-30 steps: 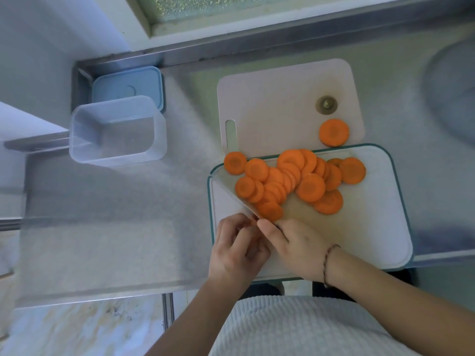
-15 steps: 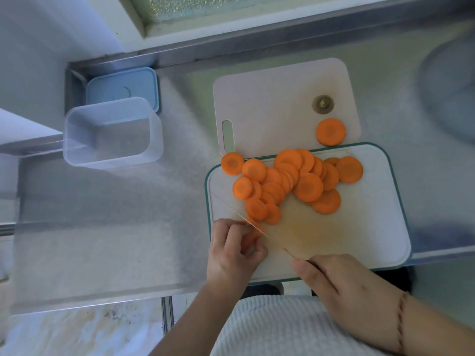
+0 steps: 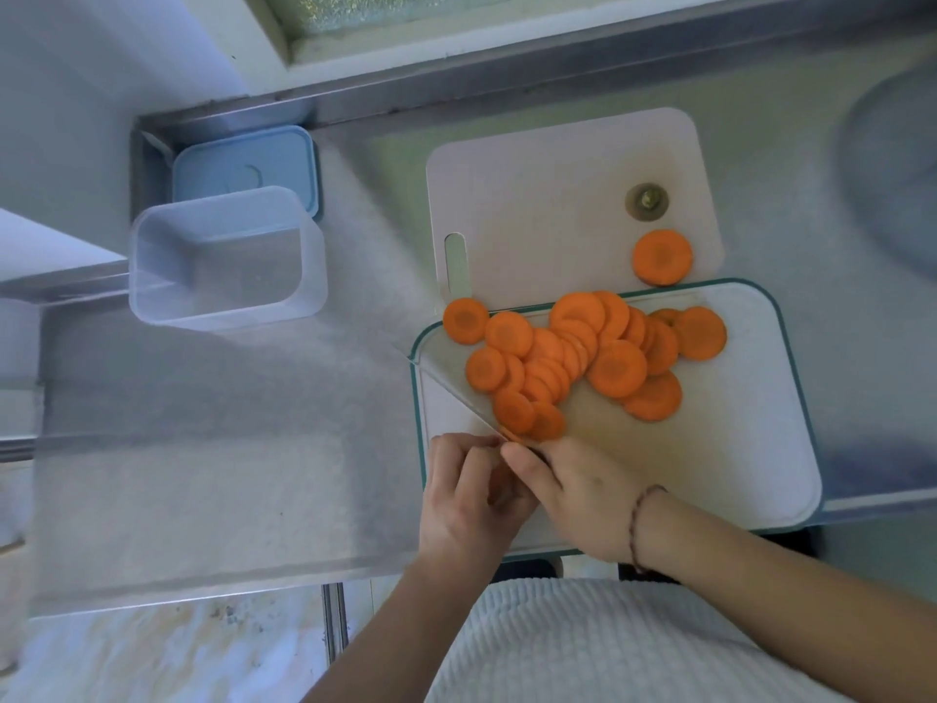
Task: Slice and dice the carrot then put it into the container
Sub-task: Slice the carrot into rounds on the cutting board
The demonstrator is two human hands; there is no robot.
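Mostly round orange carrot slices (image 3: 583, 355), overlapping on the green-rimmed board (image 3: 735, 449).

2 bare forearms are seen entering from the lower edge, with no sleeves shown on either. The left hand (image 3: 469, 504) is left uncovered, and no ring or band can be made out on it. Just behind the right hand (image 3: 583, 499), 1 thin braided bracelet (image 3: 640, 525) in a dark reddish-brown cord is worn around the wrist, looped closely against it. Below both hands and between the 2 forearms, a white garment (image 3: 598, 646) is seen across the torso; its fabric is marked by a fine ribbed or waffle texture running in close rows.
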